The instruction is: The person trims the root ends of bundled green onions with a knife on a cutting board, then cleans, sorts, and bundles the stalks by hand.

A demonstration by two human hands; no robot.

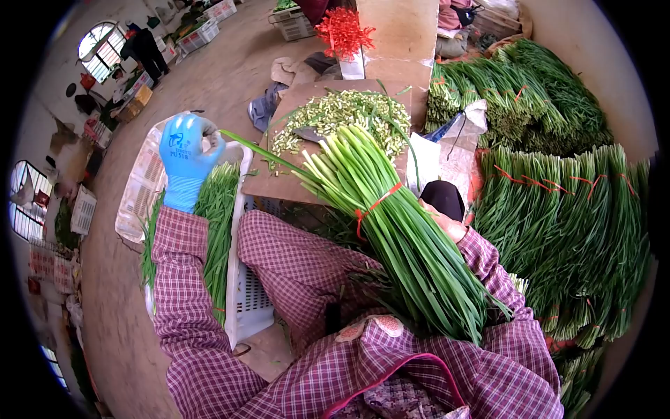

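My left hand (pixel 190 150), in a blue glove, is raised at the left with its fingers curled. A single long green stalk (pixel 262 149) runs from its thumb side to the cut ends of a bunch of garlic chives (pixel 412 244). My right hand (pixel 448 222) holds that bunch from the far side, and the leaves hide part of its fingers. A red tie (pixel 377 202) circles the bunch, which slants across my lap with its pale ends up. Something dark (pixel 444 198) covers part of my right hand.
Chopped stem ends (pixel 342 115) lie heaped on a board (pixel 279 185) ahead. A white crate (pixel 246 300) with chives stands left of my leg. Tied bunches (pixel 565 230) are stacked along the right wall. Red ties (pixel 343 33) hang beyond the board. A person (pixel 143 52) stands far left.
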